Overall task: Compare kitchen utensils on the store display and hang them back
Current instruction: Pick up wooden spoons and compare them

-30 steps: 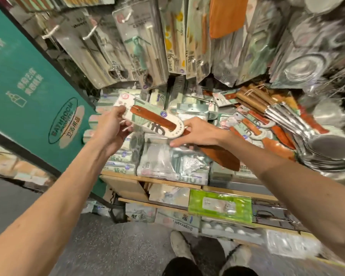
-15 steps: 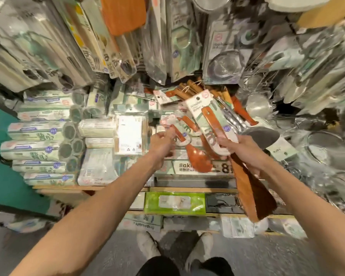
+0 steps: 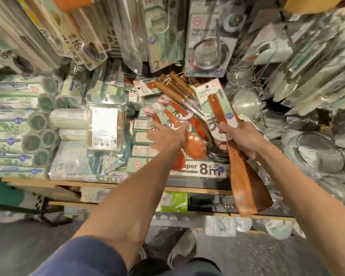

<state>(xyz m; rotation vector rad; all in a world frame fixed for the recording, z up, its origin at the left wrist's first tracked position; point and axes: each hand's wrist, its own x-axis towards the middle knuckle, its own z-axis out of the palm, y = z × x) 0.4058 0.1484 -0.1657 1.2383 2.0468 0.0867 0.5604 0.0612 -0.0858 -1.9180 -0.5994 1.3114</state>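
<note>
Left hand (image 3: 167, 134) has reached further, fingers spread on carded orange-brown wooden spoons (image 3: 194, 145), frame centre. Right hand (image 3: 238, 137) clasps flat brown wooden spatula (image 3: 245, 182) at card sleeve, centre right (light, stiff; glossy card likely slippery, hold bare wood).

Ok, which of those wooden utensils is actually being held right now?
The long flat wooden spatula, in the grip of the right hand at its card. The round-bowled wooden spoons lie in the shelf pile by the left hand.
</note>
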